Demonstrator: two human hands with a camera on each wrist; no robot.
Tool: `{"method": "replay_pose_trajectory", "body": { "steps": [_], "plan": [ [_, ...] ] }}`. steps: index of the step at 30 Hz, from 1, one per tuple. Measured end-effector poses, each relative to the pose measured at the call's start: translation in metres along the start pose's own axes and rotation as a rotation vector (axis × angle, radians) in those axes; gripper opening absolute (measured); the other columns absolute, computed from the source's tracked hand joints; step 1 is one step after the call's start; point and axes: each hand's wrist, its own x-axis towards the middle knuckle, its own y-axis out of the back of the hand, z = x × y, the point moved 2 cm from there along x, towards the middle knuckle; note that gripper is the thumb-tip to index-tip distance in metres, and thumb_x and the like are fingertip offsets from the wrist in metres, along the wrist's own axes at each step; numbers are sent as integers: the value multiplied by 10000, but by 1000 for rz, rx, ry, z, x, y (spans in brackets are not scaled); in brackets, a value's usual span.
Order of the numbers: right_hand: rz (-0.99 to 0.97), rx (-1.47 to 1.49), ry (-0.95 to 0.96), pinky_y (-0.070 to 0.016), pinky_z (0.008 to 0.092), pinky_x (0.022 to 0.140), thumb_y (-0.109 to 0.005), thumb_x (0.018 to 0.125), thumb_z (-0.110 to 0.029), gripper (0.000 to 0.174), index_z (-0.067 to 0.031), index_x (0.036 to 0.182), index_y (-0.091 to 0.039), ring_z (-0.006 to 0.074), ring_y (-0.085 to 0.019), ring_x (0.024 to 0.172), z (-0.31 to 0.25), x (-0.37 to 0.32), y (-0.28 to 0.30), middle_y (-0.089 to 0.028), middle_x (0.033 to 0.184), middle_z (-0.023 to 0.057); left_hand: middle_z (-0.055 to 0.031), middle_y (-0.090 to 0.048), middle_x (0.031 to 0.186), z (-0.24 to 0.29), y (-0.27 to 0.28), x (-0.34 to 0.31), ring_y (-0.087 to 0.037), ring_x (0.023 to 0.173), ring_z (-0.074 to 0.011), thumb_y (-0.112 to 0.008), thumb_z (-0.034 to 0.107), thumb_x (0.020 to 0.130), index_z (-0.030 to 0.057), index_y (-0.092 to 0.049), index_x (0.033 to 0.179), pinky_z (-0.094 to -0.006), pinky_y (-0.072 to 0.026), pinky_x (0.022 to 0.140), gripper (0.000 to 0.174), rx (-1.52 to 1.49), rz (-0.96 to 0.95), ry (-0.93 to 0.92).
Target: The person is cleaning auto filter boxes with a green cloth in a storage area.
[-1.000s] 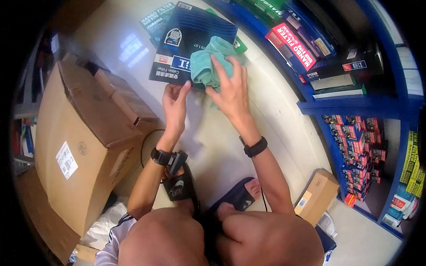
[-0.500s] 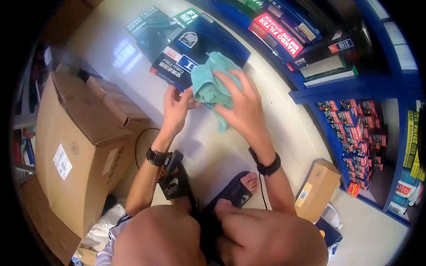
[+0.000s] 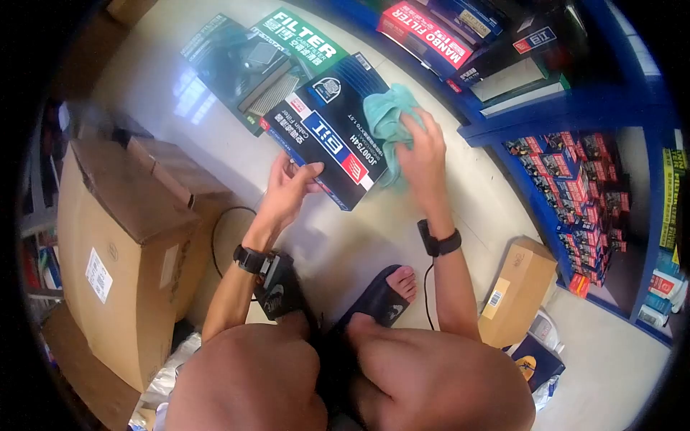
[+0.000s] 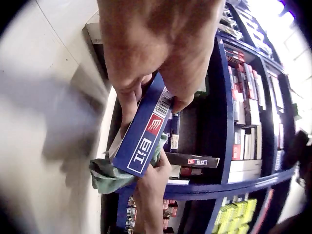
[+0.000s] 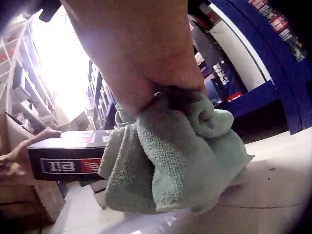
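Note:
In the head view a dark blue cabin filter box (image 3: 327, 136) is held tilted above the floor. My left hand (image 3: 284, 192) grips its near left edge, thumb on the printed face and fingers underneath. In the left wrist view the box (image 4: 145, 131) shows a narrow blue side with a barcode and a logo. A teal towel (image 3: 392, 118) is bunched in my right hand (image 3: 425, 154), against the right end of the box. The right wrist view shows the towel's (image 5: 170, 151) folds hanging below the hand, covering one end of the box.
Beyond the held box, a green filter box (image 3: 305, 47) and a dark filter box (image 3: 230, 61) lie on the floor. A large cardboard carton (image 3: 129, 266) stands at left. Blue shelving (image 3: 546, 133) with stacked boxes runs along the right, near a small brown carton (image 3: 519, 291).
The filter box has come nearer and lower, showing more of its printed face. The towel has moved from its near side to its right end. The head view has shifted slightly.

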Motion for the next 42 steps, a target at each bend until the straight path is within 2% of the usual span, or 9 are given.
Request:
{"method": "replay_pose_trajectory", "body": {
  "steps": [4,9,14,16,20,25,29,38,42],
  "plan": [
    [-71,16,-21,-519,504,1105,-797,785,1,588,-112,1359,-734,427,-611,1284,-2,-3,7,-637,1428,192,-113,-745,1267,-3,-6,2,-774,995,-190,-705,31,1017,16,-511,1450,-330,-667,773,475,-41,-30,19],
    [-241,196,80,-502,514,1113,-785,784,0,660,-136,1423,-698,424,-590,1281,-83,-34,22,-586,1472,194,-78,-751,1219,-8,-9,4,-757,940,-150,-694,53,1048,23,-507,1461,-294,-639,764,454,-86,61,-8],
    [-129,88,34,-505,522,1105,-768,782,3,625,-135,1389,-725,430,-604,1244,-52,-33,12,-618,1427,196,-46,-752,1214,-15,-5,6,-745,963,-127,-722,62,1033,37,-542,1437,-272,-629,749,443,-81,-13,-15],
    [-37,-34,12,-517,521,1097,-758,780,21,608,-125,1370,-738,440,-621,1232,-15,-22,7,-640,1403,206,-126,-719,1316,-18,5,6,-780,1045,-226,-654,39,1047,1,-518,1457,-421,-707,824,434,41,-84,14],
    [-10,-54,-98,-545,496,1076,-770,766,43,607,-59,1363,-721,462,-655,1266,40,-9,16,-657,1414,239,-136,-724,1303,-23,-8,-5,-788,999,-234,-678,34,1029,-2,-525,1441,-404,-708,788,441,-13,-69,17],
    [-157,33,-12,-551,499,1064,-763,781,23,596,-68,1369,-720,469,-659,1220,-2,-26,23,-653,1400,240,-79,-752,1234,-20,-10,-3,-761,961,-150,-725,19,999,35,-541,1442,-277,-634,736,479,60,-88,33],
    [-291,217,148,-542,510,1076,-744,797,17,568,-68,1359,-722,456,-652,1201,-78,-26,28,-654,1388,237,-78,-747,1225,-25,-5,-3,-757,988,-153,-732,11,988,26,-534,1457,-278,-636,743,509,29,-116,28],
    [-96,87,-113,-559,510,1061,-770,795,26,472,-64,1258,-773,473,-676,1215,30,5,-8,-691,1352,259,-30,-759,1192,-21,-4,-14,-722,940,-94,-805,81,960,46,-567,1452,-236,-597,702,547,206,-136,10],
    [-115,103,12,-564,510,1067,-783,792,14,452,-55,1238,-774,465,-685,1221,6,-5,-1,-701,1347,247,-24,-753,1186,-10,-16,-15,-712,906,-79,-800,66,962,45,-561,1467,-228,-590,679,559,202,-159,10]
  ]
}}
